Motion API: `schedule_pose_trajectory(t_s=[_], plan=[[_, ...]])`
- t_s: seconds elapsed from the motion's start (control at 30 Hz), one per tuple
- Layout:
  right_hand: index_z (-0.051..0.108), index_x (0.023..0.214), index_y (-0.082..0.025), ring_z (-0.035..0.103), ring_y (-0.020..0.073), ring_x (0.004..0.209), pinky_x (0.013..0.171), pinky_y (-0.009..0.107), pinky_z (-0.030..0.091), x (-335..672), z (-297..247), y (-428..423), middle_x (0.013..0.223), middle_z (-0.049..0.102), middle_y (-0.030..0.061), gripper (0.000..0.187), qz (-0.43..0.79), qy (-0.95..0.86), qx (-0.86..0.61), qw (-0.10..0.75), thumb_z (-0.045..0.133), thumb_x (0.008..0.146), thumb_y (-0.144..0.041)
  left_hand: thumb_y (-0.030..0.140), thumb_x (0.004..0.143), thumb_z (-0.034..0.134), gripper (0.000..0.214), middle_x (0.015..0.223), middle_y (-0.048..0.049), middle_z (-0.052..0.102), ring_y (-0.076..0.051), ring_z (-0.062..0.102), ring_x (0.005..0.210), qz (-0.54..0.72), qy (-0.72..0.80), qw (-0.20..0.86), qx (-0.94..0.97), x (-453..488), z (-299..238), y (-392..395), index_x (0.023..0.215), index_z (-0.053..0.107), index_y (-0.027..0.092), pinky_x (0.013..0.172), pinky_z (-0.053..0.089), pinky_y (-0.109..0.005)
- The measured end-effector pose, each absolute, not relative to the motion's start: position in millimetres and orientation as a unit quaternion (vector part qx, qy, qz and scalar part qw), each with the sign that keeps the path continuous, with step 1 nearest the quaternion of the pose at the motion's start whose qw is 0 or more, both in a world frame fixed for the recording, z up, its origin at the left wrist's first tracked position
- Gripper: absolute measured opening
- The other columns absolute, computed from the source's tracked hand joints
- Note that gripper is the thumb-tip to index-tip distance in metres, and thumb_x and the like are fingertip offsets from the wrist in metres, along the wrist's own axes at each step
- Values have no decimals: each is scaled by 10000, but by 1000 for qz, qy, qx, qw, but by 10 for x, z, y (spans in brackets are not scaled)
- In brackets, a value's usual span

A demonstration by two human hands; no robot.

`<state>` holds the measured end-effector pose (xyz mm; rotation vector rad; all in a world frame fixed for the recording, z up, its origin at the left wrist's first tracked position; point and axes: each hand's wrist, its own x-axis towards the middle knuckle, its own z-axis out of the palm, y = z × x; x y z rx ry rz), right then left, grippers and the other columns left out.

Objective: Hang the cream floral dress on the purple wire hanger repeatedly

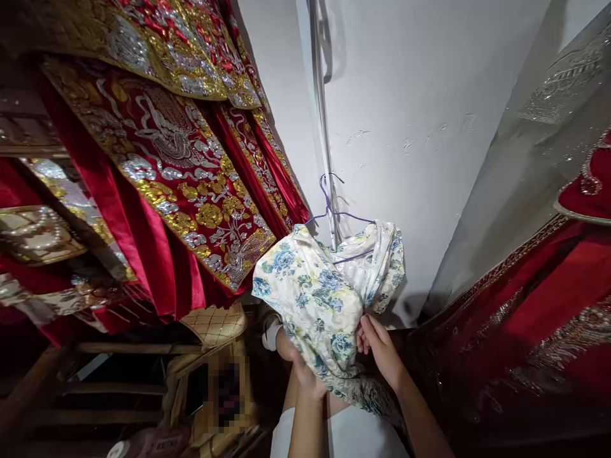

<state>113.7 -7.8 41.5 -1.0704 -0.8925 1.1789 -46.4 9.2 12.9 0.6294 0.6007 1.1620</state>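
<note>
A white dress or top with blue and yellow-green flowers (315,286) hangs from a thin purple hanger (328,207). One shoulder of the hanger shows at the open neckline, and its hook is up by a pale upright pole (321,114). Whether the hook rests on anything, I cannot tell. My left hand (308,378) holds the garment's lower left side, its fingers partly hidden by the cloth. On the other side, my right hand (379,346) has its fingers curled at the fabric's edge, near the waist. Below my hands the cloth bunches and falls into shadow.
Red garments with gold and silver embroidery (191,172) hang at left. More red beaded clothing (539,299) hangs at right, close to a grey covering (506,159). A wooden chair (191,369) with a quilted bag (214,324) stands lower left. Behind the pole is a white wall (405,95).
</note>
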Motion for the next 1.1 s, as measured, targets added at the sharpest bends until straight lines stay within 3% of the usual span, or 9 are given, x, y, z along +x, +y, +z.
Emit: schedule_pose_trajectory(t_s=[0.07, 0.13, 0.3, 0.53, 0.63, 0.77, 0.87, 0.93, 1.1], plan=[[535, 633, -212, 405, 120, 486, 469, 262, 316, 1092, 487, -23, 527, 473, -36, 611, 496, -380, -473, 621, 673, 702, -804, 396, 626, 908, 613, 1182, -114, 735, -369, 627, 1224, 522, 288, 755, 274, -395, 192, 56, 1187, 718, 238, 1047, 517, -481], [523, 634, -214, 363, 108, 480, 464, 253, 288, 1014, 527, -5, 512, 434, -55, 602, 487, -360, -470, 642, 723, 659, -782, 276, 574, 921, 700, 1190, -104, 744, -372, 618, 1253, 533, 308, 747, 249, -341, 262, 31, 1237, 706, 220, 1107, 475, -464], [465, 636, -222, 349, 95, 476, 469, 240, 283, 822, 415, -92, 508, 414, -67, 499, 480, -291, -454, 691, 738, 749, -626, 238, 623, 877, 633, 1196, -121, 745, -337, 637, 1240, 572, 332, 731, 165, -386, 267, 47, 1228, 703, 171, 1101, 479, -412], [550, 813, -233, 430, 119, 497, 482, 248, 332, 819, 421, -107, 573, 509, -52, 422, 507, -320, -443, 667, 691, 788, -630, 296, 627, 873, 514, 1099, -142, 762, -361, 695, 1108, 537, 305, 756, 217, -318, 208, -10, 1093, 731, 132, 967, 551, -436], [533, 714, -224, 398, 115, 494, 492, 258, 324, 875, 526, -82, 540, 460, -54, 411, 497, -407, -445, 624, 672, 822, -597, 345, 624, 875, 538, 1108, -145, 751, -363, 694, 1095, 536, 312, 750, 230, -251, 182, -13, 1097, 714, 144, 933, 559, -446], [451, 620, -237, 344, 110, 472, 482, 266, 282, 951, 511, -151, 490, 398, -63, 389, 482, -385, -474, 628, 647, 833, -498, 337, 654, 873, 611, 1209, -119, 698, -304, 661, 1147, 603, 389, 642, 269, -374, 102, 116, 1203, 633, 219, 982, 523, -399], [390, 577, -247, 311, 105, 464, 464, 266, 251, 984, 395, -250, 486, 393, -60, 391, 446, -273, -513, 681, 627, 806, -457, 298, 645, 873, 701, 1224, -86, 632, -233, 637, 1108, 694, 441, 460, 334, -523, 59, 197, 1256, 534, 253, 983, 501, -354], [367, 553, -246, 308, 102, 469, 469, 265, 256, 985, 326, -292, 488, 393, -56, 404, 434, -234, -528, 692, 618, 796, -449, 293, 704, 830, 596, 1142, -68, 608, -197, 623, 1036, 718, 460, 355, 382, -534, 45, 183, 1215, 528, 243, 955, 497, -331], [517, 574, -218, 356, 102, 417, 446, 261, 252, 934, 276, -271, 451, 493, -27, 380, 516, -334, -522, 591, 642, 767, -520, 200, 831, 665, 384, 996, -50, 613, -181, 601, 897, 545, 385, 440, 601, -196, 24, 67, 1196, 547, 214, 831, 498, -303]])
